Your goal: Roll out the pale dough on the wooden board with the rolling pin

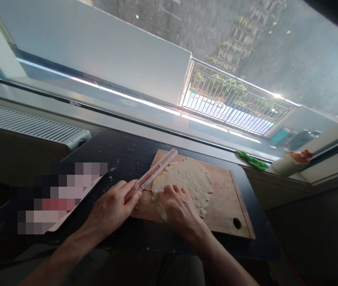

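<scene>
A flat, rolled-out sheet of dough [191,178] with ragged, cracked edges lies on a wooden cutting board [222,206]. My left hand [112,204] is closed around one end of a pinkish, see-through rod [157,169] with a printed label, which looks like a rolling pin. The rod slants away over the board's left part, along the dough's left edge. At the dough's near left edge, my right hand [179,206] has its fingers curled down onto the sheet. A bit of dough shows beside those fingers; the fingertips themselves are hidden.
The board rests on a black table [112,151] dusted with white specks. At left on the table is a blurred-out flat item [67,198]. A radiator [37,123], a window sill, a green cloth [252,160] and a pale container [289,163] border the table.
</scene>
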A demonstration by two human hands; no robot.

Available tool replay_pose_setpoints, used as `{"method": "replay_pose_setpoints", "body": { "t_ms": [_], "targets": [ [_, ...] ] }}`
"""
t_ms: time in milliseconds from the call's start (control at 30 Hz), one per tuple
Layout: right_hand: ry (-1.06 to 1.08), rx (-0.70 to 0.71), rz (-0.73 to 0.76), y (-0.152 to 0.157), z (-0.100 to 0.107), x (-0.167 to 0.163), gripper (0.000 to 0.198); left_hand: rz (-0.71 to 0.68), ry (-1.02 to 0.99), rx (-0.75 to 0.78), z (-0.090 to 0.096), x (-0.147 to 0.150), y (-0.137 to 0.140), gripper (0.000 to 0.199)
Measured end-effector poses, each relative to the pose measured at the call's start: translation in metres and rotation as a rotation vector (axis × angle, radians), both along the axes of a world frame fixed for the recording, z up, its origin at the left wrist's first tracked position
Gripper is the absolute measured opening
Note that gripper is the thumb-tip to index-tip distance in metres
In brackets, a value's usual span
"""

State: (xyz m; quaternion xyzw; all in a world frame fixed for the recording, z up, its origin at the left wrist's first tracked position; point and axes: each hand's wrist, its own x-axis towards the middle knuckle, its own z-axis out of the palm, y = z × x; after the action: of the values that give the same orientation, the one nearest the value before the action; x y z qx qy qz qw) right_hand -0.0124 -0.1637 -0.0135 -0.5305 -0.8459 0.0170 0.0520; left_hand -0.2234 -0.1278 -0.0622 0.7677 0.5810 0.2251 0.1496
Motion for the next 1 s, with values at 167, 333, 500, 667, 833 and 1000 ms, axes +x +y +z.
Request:
{"method": "replay_pose_setpoints", "body": {
  "t_ms": [167, 333, 500, 667, 833, 1000],
  "targets": [
    [0.055, 0.029, -0.025, -0.010, -0.009, 0.000, 0.026, -0.023, 0.019, 0.004, -0.002, 0.000, 0.001, 0.041],
    [0.084, 0.072, 0.057, -0.011, -0.012, -0.024, 0.041, -0.004, 0.001, 0.012, -0.005, -0.005, 0.000, 0.043],
    [0.120, 0.038, 0.004, -0.007, -0.013, -0.017, 0.033, 0.021, -0.002, 0.041, -0.004, -0.016, -0.006, 0.041],
    [0.038, 0.077, -0.193, -0.001, -0.015, 0.016, 0.036, 0.002, 0.012, 0.034, -0.003, -0.010, -0.007, 0.040],
    [-0.068, 0.083, -0.117, 0.002, -0.014, 0.017, 0.028, -0.048, 0.050, 0.053, -0.004, 0.006, -0.001, 0.045],
    [0.018, 0.000, -0.129, 0.002, -0.004, 0.023, 0.029, -0.043, 0.077, 0.063, -0.006, 0.008, 0.000, 0.045]
  ]
}}
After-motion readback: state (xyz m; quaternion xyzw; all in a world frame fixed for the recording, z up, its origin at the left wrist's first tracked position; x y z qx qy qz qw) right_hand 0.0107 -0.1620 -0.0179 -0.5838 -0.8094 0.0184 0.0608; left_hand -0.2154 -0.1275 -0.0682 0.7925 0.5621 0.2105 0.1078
